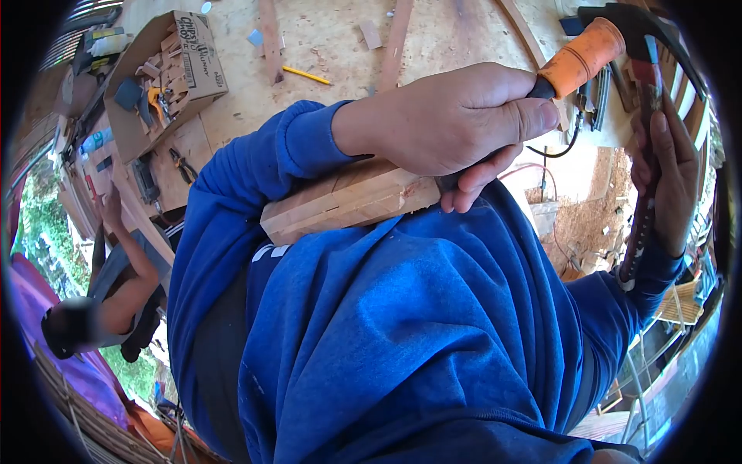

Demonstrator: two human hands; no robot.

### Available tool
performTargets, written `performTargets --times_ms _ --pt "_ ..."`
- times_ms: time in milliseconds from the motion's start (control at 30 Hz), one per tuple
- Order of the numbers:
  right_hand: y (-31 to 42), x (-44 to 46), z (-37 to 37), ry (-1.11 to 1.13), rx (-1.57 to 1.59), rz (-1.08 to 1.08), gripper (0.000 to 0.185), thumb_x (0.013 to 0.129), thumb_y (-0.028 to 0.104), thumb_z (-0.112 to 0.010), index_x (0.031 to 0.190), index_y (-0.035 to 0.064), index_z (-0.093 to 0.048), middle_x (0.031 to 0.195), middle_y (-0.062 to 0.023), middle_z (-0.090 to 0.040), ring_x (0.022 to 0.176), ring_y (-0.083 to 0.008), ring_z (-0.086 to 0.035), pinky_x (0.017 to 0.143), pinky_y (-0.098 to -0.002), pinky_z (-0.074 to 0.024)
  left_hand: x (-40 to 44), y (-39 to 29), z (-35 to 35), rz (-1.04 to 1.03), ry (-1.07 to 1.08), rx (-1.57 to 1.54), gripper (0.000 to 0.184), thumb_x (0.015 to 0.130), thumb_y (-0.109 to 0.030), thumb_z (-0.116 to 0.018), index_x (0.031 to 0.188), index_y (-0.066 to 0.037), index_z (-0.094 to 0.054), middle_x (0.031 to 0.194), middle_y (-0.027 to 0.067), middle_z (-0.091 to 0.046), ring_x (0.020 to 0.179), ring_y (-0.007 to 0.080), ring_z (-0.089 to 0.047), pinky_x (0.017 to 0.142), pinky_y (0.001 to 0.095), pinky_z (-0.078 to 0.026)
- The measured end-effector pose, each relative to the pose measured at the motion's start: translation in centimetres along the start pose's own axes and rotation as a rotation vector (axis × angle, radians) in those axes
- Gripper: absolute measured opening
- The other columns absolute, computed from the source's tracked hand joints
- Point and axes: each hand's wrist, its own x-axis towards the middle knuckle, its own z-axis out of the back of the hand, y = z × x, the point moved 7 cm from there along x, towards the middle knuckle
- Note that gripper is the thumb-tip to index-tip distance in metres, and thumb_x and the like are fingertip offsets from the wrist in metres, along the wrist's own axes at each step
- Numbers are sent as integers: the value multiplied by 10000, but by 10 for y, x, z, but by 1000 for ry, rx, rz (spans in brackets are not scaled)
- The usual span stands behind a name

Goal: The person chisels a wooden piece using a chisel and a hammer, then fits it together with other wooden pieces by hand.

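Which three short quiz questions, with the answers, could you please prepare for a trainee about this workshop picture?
1. Multiple choice: How is the hammer held?
a) by the left
b) by the right
c) by both
2. True or false: The yellow pencil lies outside the cardboard box.
3. Fill in: The left hand holds a tool handle whose colour is mostly ____.

Key:
1. b, by the right hand
2. True
3. orange
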Motion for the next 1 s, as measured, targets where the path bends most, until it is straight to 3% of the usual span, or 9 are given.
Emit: performTargets --times_ms 100,267,367,400,467,633,767,933,1000 --pt "5 -10 -17 209 40 -24 504 1015 283 -524 1447 47 -418 809 -26 -570 488 -16 -433 423 -153 -369 0 -2 0 -11 9 20 377 1062 -304 -336 853 -13 -451 510 79 -557 417 167 -589 414 263 -506" --pt "4 -10 -10 24 72 10 501 1021 271 -509 1456 46 -402 822 -27 -572 484 -19 -436 421 -152 -366 -1 2 -1 -12 15 4 367 1064 -297 -333 859 -16 -449 512 77 -556 414 166 -586 413 263 -505" --pt "6 -14 -17 230 64 -11 507 1018 283 -516 1458 58 -403 820 -27 -581 498 -15 -444 437 -143 -377 -1 2 -3 -15 44 -6 362 1064 -300 -332 869 -17 -447 517 76 -557 418 168 -589 414 265 -507" --pt "5 -13 -17 230 62 -15 507 1018 283 -516 1458 58 -403 820 -27 -581 498 -15 -444 437 -143 -377 -2 2 -3 -30 36 4 360 1063 -302 -334 874 -17 -445 520 75 -558 422 170 -591 415 267 -509" --pt "4 -11 -3 -9 85 -26 516 1022 283 -506 1469 58 -382 800 -24 -574 494 -16 -443 443 -139 -380 -2 0 -1 -47 30 18 358 1063 -304 -336 878 -17 -444 524 75 -558 425 171 -594 416 268 -511" --pt "10 -19 -19 212 13 -14 500 1025 276 -502 1460 51 -398 815 -19 -588 517 -13 -442 447 -143 -362 -2 1 -1 -3 39 12 349 1060 -300 -344 879 -19 -443 528 76 -554 432 177 -599 421 272 -518" --pt "9 -14 -8 -18 68 44 502 1026 271 -500 1462 47 -391 829 -28 -595 504 -17 -426 439 -149 -355 -2 3 -1 -3 48 -4 346 1060 -303 -340 886 -21 -442 530 76 -554 432 176 -600 421 272 -518" --pt "3 -21 -23 202 81 -52 497 1021 259 -512 1457 46 -401 839 -33 -599 505 -14 -428 433 -148 -352 -4 1 -3 14 16 1 378 1055 -355 -381 882 -26 -449 508 49 -491 401 140 -545 400 246 -461" --pt "4 -15 -10 -6 138 -2 512 1015 272 -524 1457 44 -400 824 -37 -595 490 -15 -430 423 -153 -349 -3 3 -5 22 44 -1 378 1056 -355 -379 879 -28 -447 508 49 -493 403 140 -548 400 245 -461"
